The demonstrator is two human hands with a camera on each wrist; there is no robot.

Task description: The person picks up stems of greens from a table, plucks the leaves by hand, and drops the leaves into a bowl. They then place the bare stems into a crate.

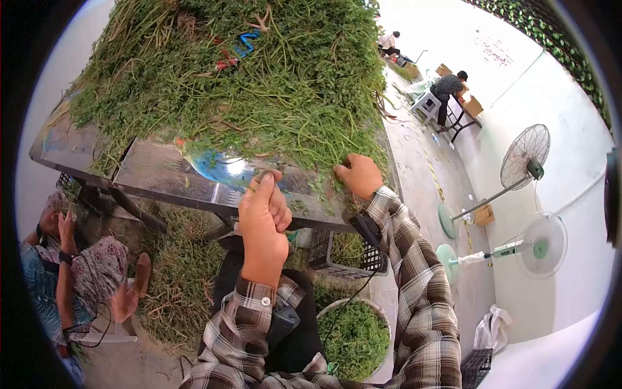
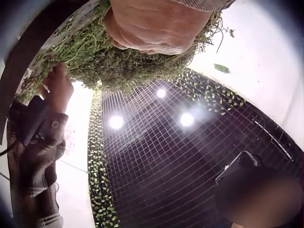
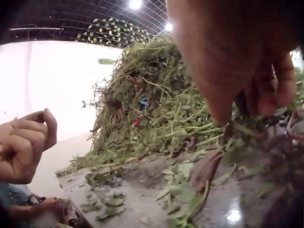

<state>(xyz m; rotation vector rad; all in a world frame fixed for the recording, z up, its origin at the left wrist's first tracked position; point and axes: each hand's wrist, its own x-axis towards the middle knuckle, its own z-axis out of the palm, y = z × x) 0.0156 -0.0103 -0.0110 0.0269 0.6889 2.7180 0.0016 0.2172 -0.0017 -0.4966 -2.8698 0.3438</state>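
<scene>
A large heap of leafy green stems [image 1: 259, 97] covers most of the dark table. At its near right edge, the right hand [image 1: 359, 176] bends down to the greens. In the right wrist view the right hand's thumb and fingers close around a stem [image 3: 244, 131], partly hidden by the hand. The left hand [image 1: 262, 217] is raised before the table's front edge, fingers curled and thumb upward; in the right wrist view this left hand [image 3: 26, 145] shows nothing between its fingers. Loose leaves [image 3: 183, 190] lie on the tabletop below the right hand.
Under the table stands a black crate [image 1: 337, 259]; a tub of greens [image 1: 356, 337] is by the lap. A seated person [image 1: 84, 272] is at the left, near stems on the floor. Fans [image 1: 525, 159] stand at the right, beyond them people at work.
</scene>
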